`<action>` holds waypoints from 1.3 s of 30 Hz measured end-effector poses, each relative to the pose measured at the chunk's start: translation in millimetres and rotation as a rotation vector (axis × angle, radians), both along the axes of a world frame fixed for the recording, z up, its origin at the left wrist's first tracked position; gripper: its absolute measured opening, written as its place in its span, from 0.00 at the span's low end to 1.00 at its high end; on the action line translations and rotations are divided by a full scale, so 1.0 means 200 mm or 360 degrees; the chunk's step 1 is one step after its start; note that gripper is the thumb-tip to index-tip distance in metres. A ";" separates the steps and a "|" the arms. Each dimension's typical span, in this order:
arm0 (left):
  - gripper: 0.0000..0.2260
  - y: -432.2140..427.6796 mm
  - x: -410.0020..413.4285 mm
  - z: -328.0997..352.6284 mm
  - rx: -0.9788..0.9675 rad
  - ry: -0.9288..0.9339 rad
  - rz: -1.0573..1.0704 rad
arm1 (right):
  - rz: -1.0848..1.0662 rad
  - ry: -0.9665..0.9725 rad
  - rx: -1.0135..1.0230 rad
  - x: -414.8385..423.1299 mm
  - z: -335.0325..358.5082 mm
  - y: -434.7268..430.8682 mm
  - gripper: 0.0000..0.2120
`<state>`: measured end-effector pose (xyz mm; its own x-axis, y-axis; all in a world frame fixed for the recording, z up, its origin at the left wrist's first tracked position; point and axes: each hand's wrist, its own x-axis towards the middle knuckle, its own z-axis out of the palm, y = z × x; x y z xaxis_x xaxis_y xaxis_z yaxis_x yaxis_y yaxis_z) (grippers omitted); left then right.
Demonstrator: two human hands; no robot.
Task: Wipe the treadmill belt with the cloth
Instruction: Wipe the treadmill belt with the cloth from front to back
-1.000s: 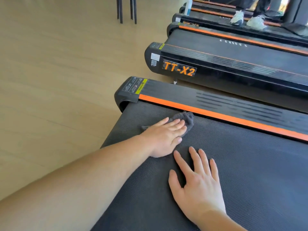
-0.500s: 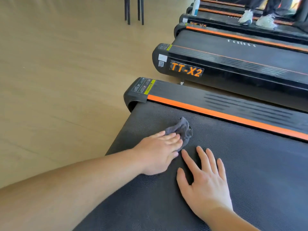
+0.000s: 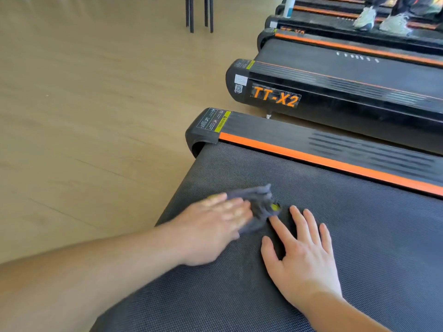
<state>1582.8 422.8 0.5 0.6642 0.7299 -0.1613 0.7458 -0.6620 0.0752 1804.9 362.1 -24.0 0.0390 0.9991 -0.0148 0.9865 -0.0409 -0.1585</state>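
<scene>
dark grey textured treadmill belt (image 3: 335, 236), seen from above, filling the lower right. left hand (image 3: 213, 228) palm down on the belt near its rear end, fingers stretched flat and blurred, pressing on a crumpled dark grey cloth (image 3: 260, 207); no closed grasp to be seen. cloth bunched under and just beyond the fingertips, on the belt, with a small yellow patch showing at its edge. right hand (image 3: 304, 257) flat on the belt just beside the cloth, fingers spread wide, holding nothing, forefinger tip touching or nearly touching the cloth's edge. beyond the belt, black side rail with orange stripe (image 3: 323, 154) and a yellow-edged warning label at its end. further beyond, second black treadmill marked "tt-x2" in orange (image 3: 275, 98). left of the belt, pale wooden floor (image 3: 84, 116).
</scene>
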 end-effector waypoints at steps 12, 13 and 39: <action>0.26 0.16 0.11 -0.05 0.0123 -0.0065 0.0244 | 0.0006 0.0013 0.0033 0.01 -0.04 0.00 0.31; 0.26 0.26 0.08 -0.05 0.0153 -0.0015 0.0441 | 0.0012 0.0012 0.0057 0.01 -0.04 0.00 0.31; 0.23 0.55 0.00 -0.07 0.0121 -0.0078 0.0193 | 0.0002 -0.0001 0.0224 0.02 -0.09 0.01 0.30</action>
<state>1583.6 532.1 -14.1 0.5761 0.8142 -0.0720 0.8172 -0.5725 0.0662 1809.5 363.5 -41.6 0.0377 0.9914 0.1255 0.9867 -0.0170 -0.1619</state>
